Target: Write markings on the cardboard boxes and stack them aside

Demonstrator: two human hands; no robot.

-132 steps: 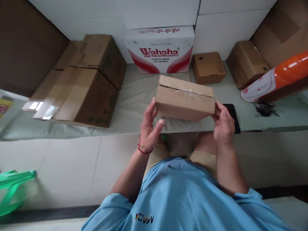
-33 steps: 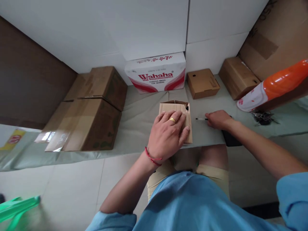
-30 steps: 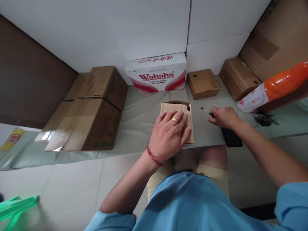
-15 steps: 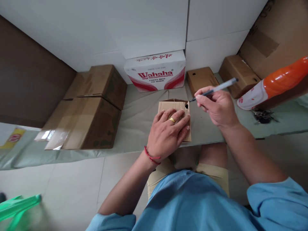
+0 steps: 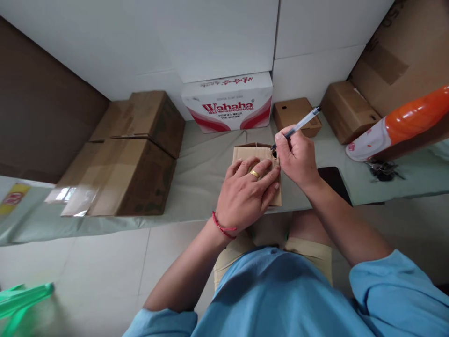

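Note:
A small brown cardboard box (image 5: 245,152) lies on the cloth-covered table (image 5: 196,164) in front of me. My left hand (image 5: 247,194), with a gold ring and a red wrist cord, lies flat on its top, fingers spread. My right hand (image 5: 296,154) is closed round a pen (image 5: 301,124). The pen's tip touches the box's far right corner, at a dark hole there.
A white and red Wahaha carton (image 5: 228,100) stands at the back. Brown boxes (image 5: 129,150) sit at left; smaller ones (image 5: 294,112) (image 5: 345,110) at back right. A black phone (image 5: 333,180), keys (image 5: 384,169) and an orange and white bottle (image 5: 400,124) lie at right.
My right hand picked the pen up from the table at right, raised it, and has brought its tip down to the box's far right corner. My left hand stays on the box.

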